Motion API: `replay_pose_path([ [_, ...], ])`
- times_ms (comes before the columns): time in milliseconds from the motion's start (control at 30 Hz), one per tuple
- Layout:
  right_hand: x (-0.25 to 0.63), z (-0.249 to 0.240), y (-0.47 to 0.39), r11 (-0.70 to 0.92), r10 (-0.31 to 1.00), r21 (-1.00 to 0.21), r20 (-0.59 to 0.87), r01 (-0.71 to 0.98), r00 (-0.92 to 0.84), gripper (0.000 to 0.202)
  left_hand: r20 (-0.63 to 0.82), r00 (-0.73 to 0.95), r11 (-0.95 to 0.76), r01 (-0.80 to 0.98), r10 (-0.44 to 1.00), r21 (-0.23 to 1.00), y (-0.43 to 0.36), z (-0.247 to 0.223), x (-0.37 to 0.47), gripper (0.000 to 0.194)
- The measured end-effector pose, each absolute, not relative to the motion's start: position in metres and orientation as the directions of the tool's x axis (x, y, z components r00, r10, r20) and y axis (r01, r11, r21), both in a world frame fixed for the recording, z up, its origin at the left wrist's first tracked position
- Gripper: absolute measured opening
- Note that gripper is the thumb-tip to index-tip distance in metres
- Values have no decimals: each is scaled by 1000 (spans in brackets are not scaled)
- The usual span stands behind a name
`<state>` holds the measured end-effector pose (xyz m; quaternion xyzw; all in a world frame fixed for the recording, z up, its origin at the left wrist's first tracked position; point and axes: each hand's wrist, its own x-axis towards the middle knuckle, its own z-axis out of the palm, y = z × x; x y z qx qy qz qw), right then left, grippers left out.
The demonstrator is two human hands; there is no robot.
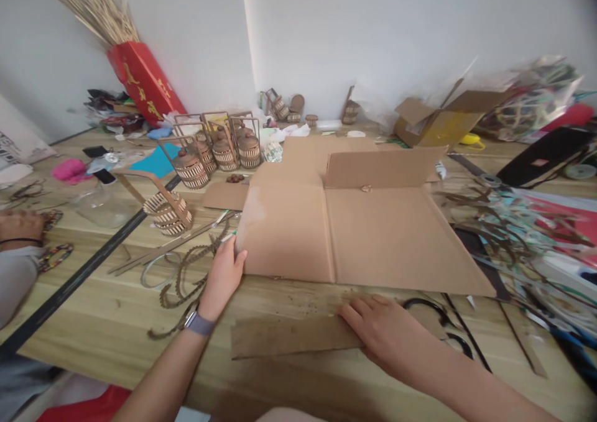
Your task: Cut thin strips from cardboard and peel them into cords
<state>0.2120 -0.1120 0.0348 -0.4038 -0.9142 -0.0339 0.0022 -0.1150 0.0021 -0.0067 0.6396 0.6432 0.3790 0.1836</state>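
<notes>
A large unfolded cardboard box [289, 229] lies flat on the wooden table, one flap raised at its back right. My left hand [224, 276] grips its left edge, thumb on top and fingers partly hidden beyond the edge. Closer to me lies a narrow cardboard strip [289, 336]. My right hand [380, 325] is closed over the strip's right end, with its fingertips bent down. Small dark crumbs lie between the strip and the box. Just right of that hand are scissors with black handles [426, 304], partly covered by my forearm.
Small woven baskets with handles [224, 148] stand at the back left, a single one [170, 211] nearer. Coiled strips [181, 273] lie left of the box. Tangled strips and tools [508, 229] crowd the right. Another person's hand [21, 226] rests at the far left.
</notes>
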Motion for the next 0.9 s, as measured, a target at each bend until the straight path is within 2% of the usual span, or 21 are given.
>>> replay_pose_path([
  [100,210,31,-113,681,729,59,37,730,-683,35,312,-84,-154,730,946,665,-2,-6,-112,39],
  [233,212,32,-116,706,706,38,40,707,-707,33,447,32,-243,874,894,422,-9,-1,-109,35],
  [333,223,47,-108,682,730,10,40,731,-682,34,458,128,-286,911,880,296,-13,1,-112,35],
  [467,247,76,-64,554,832,54,-42,831,-553,32,419,187,-318,910,888,268,-19,2,-113,40],
  [667,266,85,29,470,883,73,-45,880,-468,21,345,231,-327,910,910,253,-37,10,-91,38],
  [900,268,74,94,462,887,21,0,886,-462,42,174,382,-419,854,908,308,-50,19,-65,37],
])
